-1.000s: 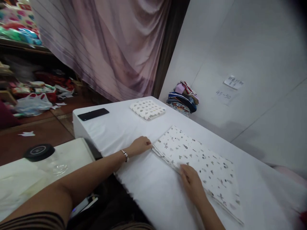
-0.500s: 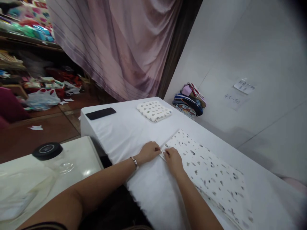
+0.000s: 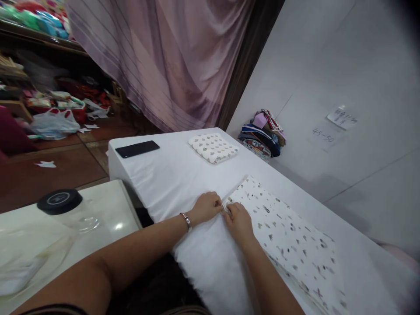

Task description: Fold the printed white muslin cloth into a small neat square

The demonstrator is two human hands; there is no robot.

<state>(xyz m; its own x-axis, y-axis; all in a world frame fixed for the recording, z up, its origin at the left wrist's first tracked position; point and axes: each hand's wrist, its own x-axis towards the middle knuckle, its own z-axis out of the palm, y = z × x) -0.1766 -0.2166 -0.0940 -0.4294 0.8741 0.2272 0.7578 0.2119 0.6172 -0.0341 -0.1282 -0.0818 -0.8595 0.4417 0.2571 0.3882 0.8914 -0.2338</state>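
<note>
A white printed cloth, folded into a long flat piece, lies on the white-covered table. At its near left corner my right hand pinches the edge of the fabric between thumb and fingers. My left hand, with a bracelet at the wrist, is closed right beside that same corner, its fingertips meeting the cloth's edge. Farther back sits a smaller folded printed cloth, touched by neither hand.
A black phone lies at the table's far left corner. To the left, a clear jar with a black lid stands on a white surface. Stacked folded clothes sit against the wall. A pink curtain hangs behind.
The cloth's corner between my hands now looks more bunched, and my fingers have shifted slightly at it. The whole view has tilted a little; the other things stay where they were.
</note>
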